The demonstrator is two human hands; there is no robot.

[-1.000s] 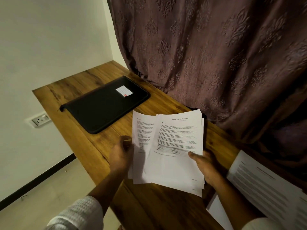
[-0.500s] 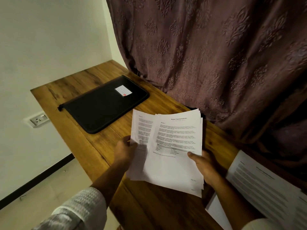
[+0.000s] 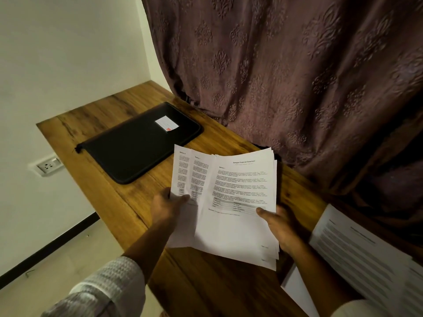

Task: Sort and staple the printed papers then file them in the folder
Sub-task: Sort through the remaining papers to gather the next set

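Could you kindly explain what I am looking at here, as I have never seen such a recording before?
No machine is here: a person works with two bare hands, and the one camera sits on their head, looking forward and down. The left hand pinches the left side of a fanned stack of printed papers, thumb on top; the right hand grips the right side. The top sheet is headed Sample Financial Statement. On the wooden table lies a closed black zip folder with a white label. More printed sheets show at the lower right, and a patterned curtain hangs behind.
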